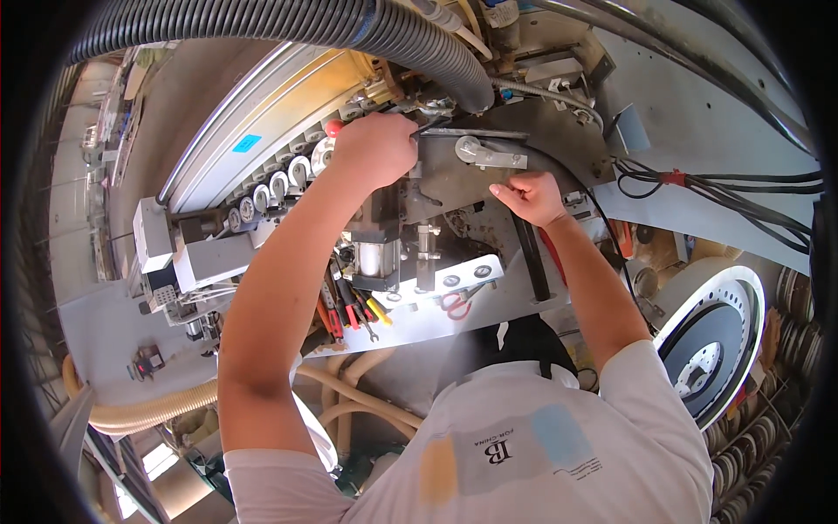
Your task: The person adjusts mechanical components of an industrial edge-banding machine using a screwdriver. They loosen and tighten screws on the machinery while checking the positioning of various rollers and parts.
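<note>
My left hand (377,150) is curled closed at the machine head, beside a red ball knob (333,128). A thin dark piece shows at its fingertips, but what the fingers grip is mostly hidden. To the right, my right hand (531,197) is held in a loose fist over the machine bed, with nothing visible in it. Just beyond that hand lies a metal lever arm with a round end (471,150). A metal bar (480,134) runs between the two hands at the back. Below my left hand stands a metal cylinder unit (375,259).
A white control panel with round knobs (451,281) faces me. Left of it hang several hand tools (353,306), and red-handled scissors (456,306) sit below it. A thick grey hose (262,22) arches overhead. A row of rollers (278,186) runs left; a large white wheel (711,341) stands right.
</note>
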`<move>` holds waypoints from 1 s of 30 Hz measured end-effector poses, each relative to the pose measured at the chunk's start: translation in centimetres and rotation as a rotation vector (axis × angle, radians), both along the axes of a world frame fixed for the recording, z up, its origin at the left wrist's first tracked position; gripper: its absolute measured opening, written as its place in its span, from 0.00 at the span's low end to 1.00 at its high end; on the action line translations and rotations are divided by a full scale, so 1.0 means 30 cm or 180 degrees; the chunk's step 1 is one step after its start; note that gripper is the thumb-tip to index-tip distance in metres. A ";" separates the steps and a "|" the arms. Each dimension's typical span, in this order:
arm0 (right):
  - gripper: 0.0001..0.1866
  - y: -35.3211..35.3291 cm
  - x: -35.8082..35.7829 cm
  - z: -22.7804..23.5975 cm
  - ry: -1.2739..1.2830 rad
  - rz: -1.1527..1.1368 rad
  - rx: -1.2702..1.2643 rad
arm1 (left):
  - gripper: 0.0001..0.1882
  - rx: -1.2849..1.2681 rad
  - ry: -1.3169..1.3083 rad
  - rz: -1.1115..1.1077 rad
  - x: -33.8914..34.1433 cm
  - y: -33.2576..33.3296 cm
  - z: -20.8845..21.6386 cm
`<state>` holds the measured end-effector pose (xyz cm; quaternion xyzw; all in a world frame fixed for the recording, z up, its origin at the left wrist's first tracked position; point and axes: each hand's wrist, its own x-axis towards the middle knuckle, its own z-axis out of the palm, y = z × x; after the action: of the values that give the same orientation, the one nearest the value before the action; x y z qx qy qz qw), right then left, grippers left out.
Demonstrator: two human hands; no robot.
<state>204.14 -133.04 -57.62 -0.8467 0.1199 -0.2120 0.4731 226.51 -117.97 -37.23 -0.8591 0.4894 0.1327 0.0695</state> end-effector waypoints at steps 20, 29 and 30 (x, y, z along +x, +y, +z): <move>0.28 0.001 0.004 -0.013 0.0138 -0.0110 0.0421 | 0.20 0.0441 0.0513 0.0337 0.031 -0.034 0.006; 0.28 0.007 0.003 -0.014 0.0129 -0.0089 0.0459 | 0.20 0.0474 0.0455 0.0314 0.032 -0.032 -0.024; 0.28 0.009 0.002 -0.012 0.0136 -0.0082 0.0463 | 0.20 0.0478 0.0463 0.0322 0.038 -0.029 -0.035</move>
<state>204.21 -132.76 -57.98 -0.8128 0.1559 -0.1906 0.5279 227.66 -118.86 -38.28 -0.8632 0.4378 0.2343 0.0911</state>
